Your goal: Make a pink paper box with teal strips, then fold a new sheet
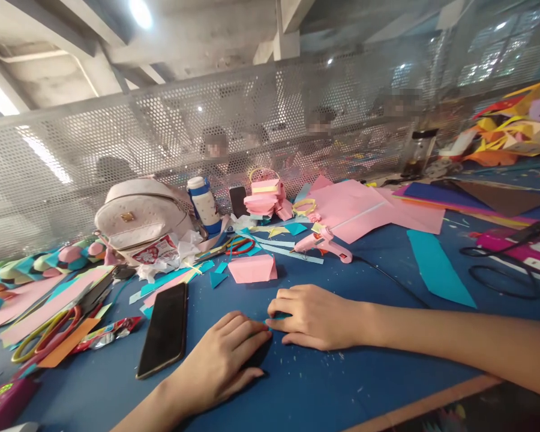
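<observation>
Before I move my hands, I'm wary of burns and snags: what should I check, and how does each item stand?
1. Left hand and right hand empty: cannot tell, undersides hidden.
2. Glue gun apart from both hands: ok.
3. Glue gun cool: cannot tell.
4. Cord clear of right forearm: cannot tell, it disappears there.
5. Pink folded paper apart from both hands: ok.
6. Blue paper scraps tidied: not ok, scattered.

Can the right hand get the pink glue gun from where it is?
Probably yes. The pink glue gun lies just beyond the right hand, with blue table showing between them. The folded pink paper sits off to the left, so it doesn't seem to block the way.
</observation>
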`<state>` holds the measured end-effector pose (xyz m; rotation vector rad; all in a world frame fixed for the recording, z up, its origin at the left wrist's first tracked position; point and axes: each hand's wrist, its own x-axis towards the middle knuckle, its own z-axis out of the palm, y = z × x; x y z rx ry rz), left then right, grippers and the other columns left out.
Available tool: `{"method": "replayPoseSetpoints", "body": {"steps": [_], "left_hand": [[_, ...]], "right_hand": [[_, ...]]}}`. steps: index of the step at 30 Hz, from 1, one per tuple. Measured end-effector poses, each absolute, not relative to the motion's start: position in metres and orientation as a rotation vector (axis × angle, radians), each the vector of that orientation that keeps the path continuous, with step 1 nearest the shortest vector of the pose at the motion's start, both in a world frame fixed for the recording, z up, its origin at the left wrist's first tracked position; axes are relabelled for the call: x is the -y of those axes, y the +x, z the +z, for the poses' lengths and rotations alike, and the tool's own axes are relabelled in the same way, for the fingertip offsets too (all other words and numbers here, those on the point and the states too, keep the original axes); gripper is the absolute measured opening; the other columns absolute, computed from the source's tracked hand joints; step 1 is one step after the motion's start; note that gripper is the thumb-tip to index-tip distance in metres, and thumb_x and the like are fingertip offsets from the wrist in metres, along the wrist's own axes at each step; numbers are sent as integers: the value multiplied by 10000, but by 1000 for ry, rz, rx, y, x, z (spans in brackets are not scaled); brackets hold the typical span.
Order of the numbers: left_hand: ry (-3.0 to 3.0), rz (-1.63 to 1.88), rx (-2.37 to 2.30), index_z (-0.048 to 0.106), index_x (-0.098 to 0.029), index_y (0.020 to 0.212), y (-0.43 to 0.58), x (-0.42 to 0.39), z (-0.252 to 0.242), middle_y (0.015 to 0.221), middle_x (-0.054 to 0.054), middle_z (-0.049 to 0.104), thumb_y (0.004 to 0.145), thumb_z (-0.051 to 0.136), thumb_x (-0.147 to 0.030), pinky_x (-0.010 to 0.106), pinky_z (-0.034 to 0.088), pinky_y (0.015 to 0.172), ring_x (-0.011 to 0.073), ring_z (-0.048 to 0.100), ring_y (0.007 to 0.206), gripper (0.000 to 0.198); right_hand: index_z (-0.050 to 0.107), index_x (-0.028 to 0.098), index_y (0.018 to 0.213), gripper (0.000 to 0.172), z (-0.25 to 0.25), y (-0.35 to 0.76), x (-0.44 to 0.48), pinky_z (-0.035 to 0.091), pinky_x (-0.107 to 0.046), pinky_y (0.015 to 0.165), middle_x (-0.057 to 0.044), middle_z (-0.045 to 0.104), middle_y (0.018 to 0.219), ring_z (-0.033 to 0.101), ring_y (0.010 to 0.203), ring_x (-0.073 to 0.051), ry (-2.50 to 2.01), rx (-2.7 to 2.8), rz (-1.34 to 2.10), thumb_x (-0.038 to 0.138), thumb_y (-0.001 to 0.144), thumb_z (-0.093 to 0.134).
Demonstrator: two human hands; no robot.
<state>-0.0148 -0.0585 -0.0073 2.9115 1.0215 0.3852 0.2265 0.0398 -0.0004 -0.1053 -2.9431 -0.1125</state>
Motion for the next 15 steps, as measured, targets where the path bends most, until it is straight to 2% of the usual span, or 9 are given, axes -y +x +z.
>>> {"method": "replayPoseSetpoints", "body": {"steps": [4,8,10,15], "left_hand": [[2864,298,-1086,439,-188,1414,-14,61,-1,1204,108,626,985,487,-351,451,478,997,254,584,1075,462],[2818,254,-1086,434,-187,1415,-16,60,1,1186,102,625,981,492,-361,500,384,1108,250,585,1109,472],[2800,242,-1078,426,-192,1419,-16,59,2,1169,96,630,986,482,-358,517,342,1138,234,603,1084,468],[2790,238,-1078,463,-177,1375,-17,56,2,1167,102,634,990,469,-351,526,337,1140,229,617,1069,422]], "right_hand": [[591,224,1279,374,-3,233,-35,437,-370,842,-45,605,1227,532,1087,-228,-202,2943,-165,427,968,552],[458,187,1415,585,-14,247,-33,380,-419,1007,-75,454,1475,399,1323,-256,-230,2906,-285,534,951,533],[434,172,1436,633,-18,256,-33,362,-421,1038,-76,407,1520,355,1369,-256,-250,2897,-311,570,949,509],[485,200,1408,624,-19,268,-33,416,-401,979,-74,517,1431,430,1317,-263,-344,2868,-320,578,917,562]]}}
